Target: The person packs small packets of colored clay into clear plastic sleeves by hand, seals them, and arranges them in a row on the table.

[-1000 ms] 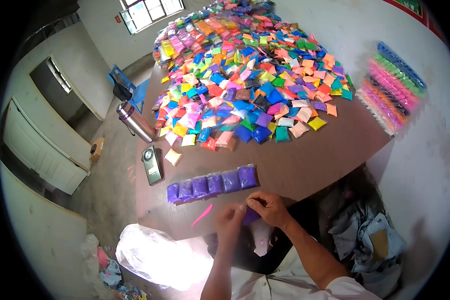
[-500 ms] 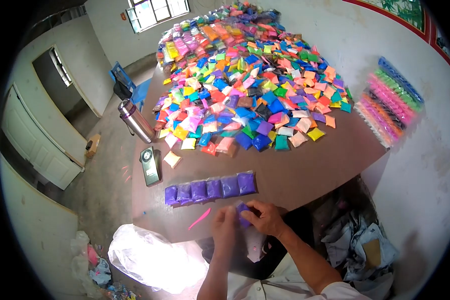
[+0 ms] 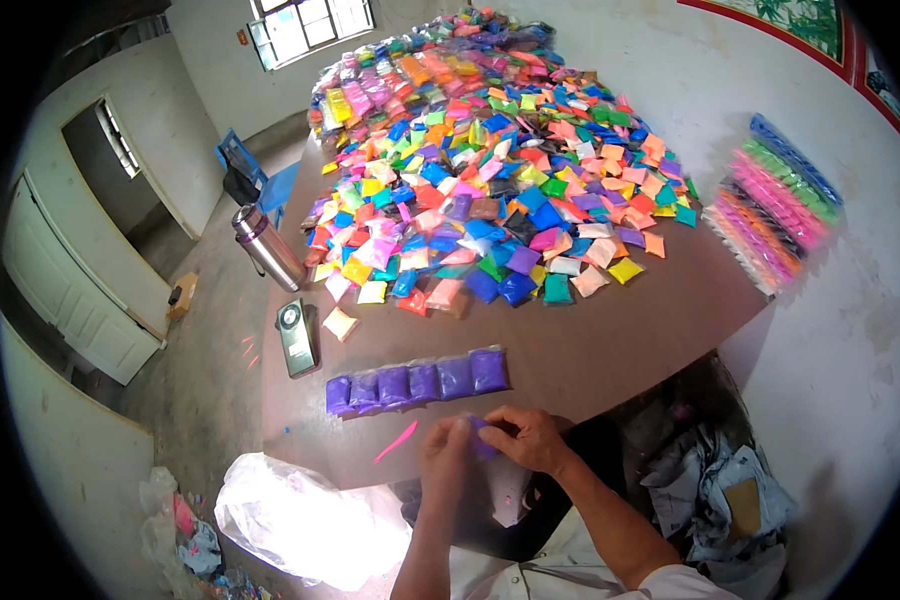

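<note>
Between my two hands, at the table's near edge, is a small purple packet (image 3: 483, 438), partly covered by fingers. My right hand (image 3: 530, 440) pinches its right side with thumb and forefinger. My left hand (image 3: 444, 446), slightly blurred, is closed on the packet's left edge. Just beyond lies a row of several purple packets in clear film (image 3: 410, 384), joined side by side. A pink plastic knife (image 3: 397, 441) rests on the table left of my left hand.
A big heap of colourful packets (image 3: 510, 200) covers the far table (image 3: 610, 330). On the left stand a steel flask (image 3: 268, 250) and a dark handheld device (image 3: 296, 338). Bundled coloured strips (image 3: 780, 200) lie at right. A white plastic bag (image 3: 300, 520) sits below the near edge.
The packet in my hands has tilted and shows less of itself, with my left fingers now closer to my right ones. The view has shifted slightly; the row of packets stays put.
</note>
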`<state>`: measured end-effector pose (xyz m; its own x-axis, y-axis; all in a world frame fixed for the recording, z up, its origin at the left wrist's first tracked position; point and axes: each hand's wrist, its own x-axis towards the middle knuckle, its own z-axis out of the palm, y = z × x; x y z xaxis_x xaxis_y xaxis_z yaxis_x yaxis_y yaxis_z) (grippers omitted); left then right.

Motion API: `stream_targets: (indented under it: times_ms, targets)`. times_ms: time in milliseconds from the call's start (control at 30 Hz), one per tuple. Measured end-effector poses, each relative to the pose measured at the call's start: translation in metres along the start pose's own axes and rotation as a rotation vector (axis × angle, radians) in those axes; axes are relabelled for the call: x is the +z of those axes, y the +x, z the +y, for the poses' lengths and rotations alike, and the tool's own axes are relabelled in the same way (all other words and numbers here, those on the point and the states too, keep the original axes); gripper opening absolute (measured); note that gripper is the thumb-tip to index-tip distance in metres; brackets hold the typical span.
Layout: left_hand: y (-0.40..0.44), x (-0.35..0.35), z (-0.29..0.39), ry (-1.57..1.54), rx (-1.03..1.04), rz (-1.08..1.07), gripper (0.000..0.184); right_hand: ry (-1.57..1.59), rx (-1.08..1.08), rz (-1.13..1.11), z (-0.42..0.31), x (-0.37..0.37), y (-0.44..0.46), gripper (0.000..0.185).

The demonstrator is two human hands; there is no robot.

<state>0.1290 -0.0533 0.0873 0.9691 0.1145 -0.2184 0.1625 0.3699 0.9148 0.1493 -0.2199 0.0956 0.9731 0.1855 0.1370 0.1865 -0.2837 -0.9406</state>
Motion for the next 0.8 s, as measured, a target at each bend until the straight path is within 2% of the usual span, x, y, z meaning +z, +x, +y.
stream_targets:
  times_ms: [67, 233, 267, 333, 433, 600, 667, 733, 800]
  targets:
    - [0.002, 0.000, -0.002, 0.063, 0.009, -0.002, 0.016, 0.102, -0.014, -0.025, 0.005, 0.001, 0.001, 0.027]
    - [0.010, -0.013, -0.016, 0.138, 0.156, -0.042, 0.016, 0.093, -0.041, -0.058, 0.000, 0.000, 0.001, 0.025]
    - [0.010, -0.014, -0.014, 0.138, 0.157, -0.047, 0.016, 0.083, -0.065, -0.051, -0.002, 0.000, 0.001, 0.024]
    - [0.008, -0.013, -0.009, -0.064, 0.010, -0.006, 0.017, 0.095, -0.062, -0.059, -0.001, -0.002, 0.002, 0.024]
    - [0.011, -0.007, -0.012, 0.072, 0.100, 0.035, 0.018, 0.141, -0.036, -0.051, 0.007, -0.001, 0.002, 0.024]
    - [-0.002, 0.003, 0.008, 0.075, 0.075, -0.003, 0.020, 0.220, 0.029, 0.007, 0.006, 0.000, 0.001, 0.024]
    - [-0.003, 0.005, 0.014, 0.071, 0.056, -0.029, 0.021, 0.264, 0.080, 0.026, 0.001, 0.001, 0.001, 0.014]
    - [0.001, 0.001, 0.006, 0.124, 0.065, -0.009, 0.028, 0.209, 0.026, 0.051, 0.005, 0.002, 0.001, 0.016]
    - [0.005, -0.002, 0.002, 0.134, 0.079, -0.015, 0.027, 0.150, -0.020, 0.082, 0.005, 0.001, -0.003, 0.017]
